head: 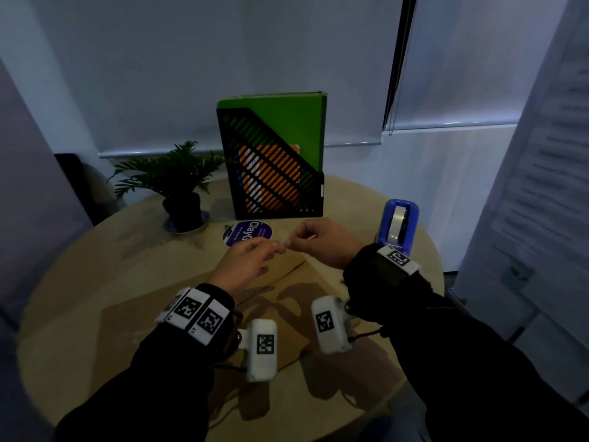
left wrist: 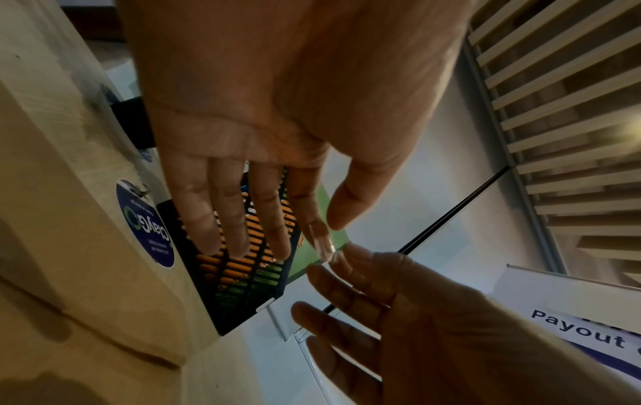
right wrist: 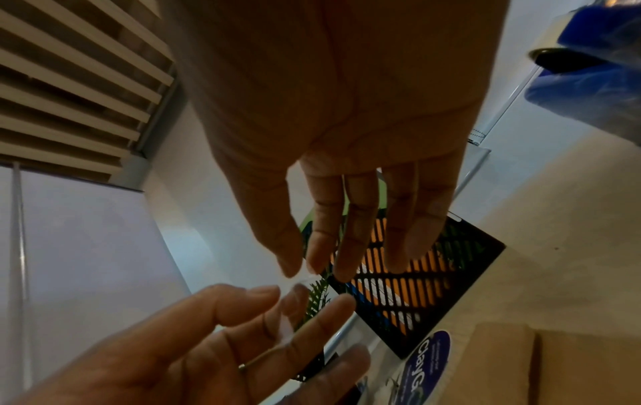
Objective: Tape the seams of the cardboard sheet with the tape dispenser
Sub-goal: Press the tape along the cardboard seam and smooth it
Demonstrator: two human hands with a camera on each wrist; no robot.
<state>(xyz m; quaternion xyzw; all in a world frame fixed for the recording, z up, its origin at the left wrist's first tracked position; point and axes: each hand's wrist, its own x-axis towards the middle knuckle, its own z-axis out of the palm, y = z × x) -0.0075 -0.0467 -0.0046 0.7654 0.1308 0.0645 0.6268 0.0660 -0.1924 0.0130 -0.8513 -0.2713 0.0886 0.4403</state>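
Note:
A short strip of clear tape [head: 283,245] hangs in the air between my two hands, above the brown cardboard sheet [head: 287,283] that lies flat on the round table. My left hand [head: 276,249] pinches one end between thumb and index finger; in the left wrist view the tape [left wrist: 324,246] sticks to the index fingertip. My right hand [head: 289,242] pinches the other end, thumb against index finger [right wrist: 314,263]. The blue tape dispenser [head: 398,224] stands on the table just beyond my right wrist, with nobody holding it. A raised fold line [head: 287,271] crosses the cardboard under the hands.
A black slatted file holder [head: 274,173] with a green folder stands at the back of the table [head: 95,266]. A potted plant [head: 181,186] is at the back left. A round purple sticker [head: 247,234] lies just beyond the hands. A wall banner [head: 541,186] is at the right.

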